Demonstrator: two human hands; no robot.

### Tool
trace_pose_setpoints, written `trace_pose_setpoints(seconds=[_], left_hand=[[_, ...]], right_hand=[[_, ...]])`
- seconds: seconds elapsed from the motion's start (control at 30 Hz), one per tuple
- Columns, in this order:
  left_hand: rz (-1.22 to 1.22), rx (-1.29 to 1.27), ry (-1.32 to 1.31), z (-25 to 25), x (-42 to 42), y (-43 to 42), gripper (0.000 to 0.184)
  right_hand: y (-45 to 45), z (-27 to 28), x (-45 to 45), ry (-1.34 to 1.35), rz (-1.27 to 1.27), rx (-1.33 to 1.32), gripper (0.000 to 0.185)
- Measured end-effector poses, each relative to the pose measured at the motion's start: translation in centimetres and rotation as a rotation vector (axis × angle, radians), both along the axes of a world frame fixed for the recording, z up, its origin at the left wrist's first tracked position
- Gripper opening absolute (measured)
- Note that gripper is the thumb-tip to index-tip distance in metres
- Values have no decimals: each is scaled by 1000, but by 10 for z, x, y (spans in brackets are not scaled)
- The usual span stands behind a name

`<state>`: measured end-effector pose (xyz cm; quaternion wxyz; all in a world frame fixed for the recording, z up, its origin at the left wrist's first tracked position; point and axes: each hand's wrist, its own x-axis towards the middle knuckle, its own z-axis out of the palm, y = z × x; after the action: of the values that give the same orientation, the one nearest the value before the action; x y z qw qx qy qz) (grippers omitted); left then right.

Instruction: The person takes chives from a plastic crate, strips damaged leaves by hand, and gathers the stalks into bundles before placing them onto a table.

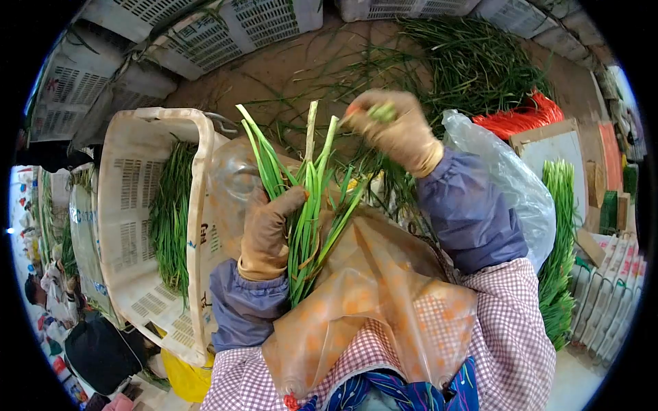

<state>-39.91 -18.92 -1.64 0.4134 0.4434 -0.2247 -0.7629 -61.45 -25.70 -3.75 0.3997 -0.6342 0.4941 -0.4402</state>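
The left hand (267,229), gloved, is clamped on a bunch of green stalks (308,226) at the centre of the frame. The stalks stand roughly upright, cut pale ends up and leafy ends down, in front of the translucent apron (370,274). The right hand (397,127), also gloved, is above and to the right, well apart from the left, its fingers curled around a light green item (382,111); motion blur prevents closer identification. A reddish spot shows at its fingertips, nature not determinable.

At left, a white crate (200,226) lies open toward the viewer, with long green leaves (175,219) inside. A yellow bag (188,377) is noted below it. Further crates (205,41) line the top edge. At upper right, a heap of loose greens (473,61) lies on the brown floor (301,61), with red netting (524,116) beside it. Below the netting, a clear plastic bag (507,185) is near the right sleeve (469,209); stacked green bundles (558,253) stand at the right of the frame.
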Motion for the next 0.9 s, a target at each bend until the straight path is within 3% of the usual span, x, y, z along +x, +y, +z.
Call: trace_pose_setpoints(seconds=[0.07,0.13,0.2,0.23,0.3,0.33,0.43,0.53,0.6,0.67,0.77,0.8,0.87,0.9], left_hand=[[-28,130,34,-11,13,-1,21],[22,154,103,-9,12,1,21],[62,174,177,-8,8,-2,21],[45,145,155,-7,6,-1,19],[21,121,132,-1,0,0,18],[-27,81,62,6,-5,-1,18],[-64,94,-15,8,-9,-2,17],[-30,208,-21,7,-11,-1,15],[-26,189,-118,7,-13,-1,15],[-106,-5,-241,-1,-9,-3,16],[-24,247,86,-23,4,-6,24],[-22,246,87,-20,2,-5,24],[81,249,311,-7,-5,-1,24],[46,211,269,0,-4,3,29]], right_hand=[[-22,-15,-26,-113,-271,-90,4],[-33,-11,-46,13,-410,-17,11],[-19,-6,-36,-131,-264,158,23],[-9,-5,-26,-271,-74,251,32],[11,27,-5,-231,216,487,30],[15,28,2,-375,340,543,32],[17,15,17,-524,379,651,28],[20,11,27,-626,413,690,12],[23,10,32,-599,503,643,12],[24,12,32,-587,457,655,10],[24,2,23,-687,408,680,7],[24,3,24,-686,409,681,7],[24,6,24,-532,253,628,6],[24,8,26,-457,151,565,6]])
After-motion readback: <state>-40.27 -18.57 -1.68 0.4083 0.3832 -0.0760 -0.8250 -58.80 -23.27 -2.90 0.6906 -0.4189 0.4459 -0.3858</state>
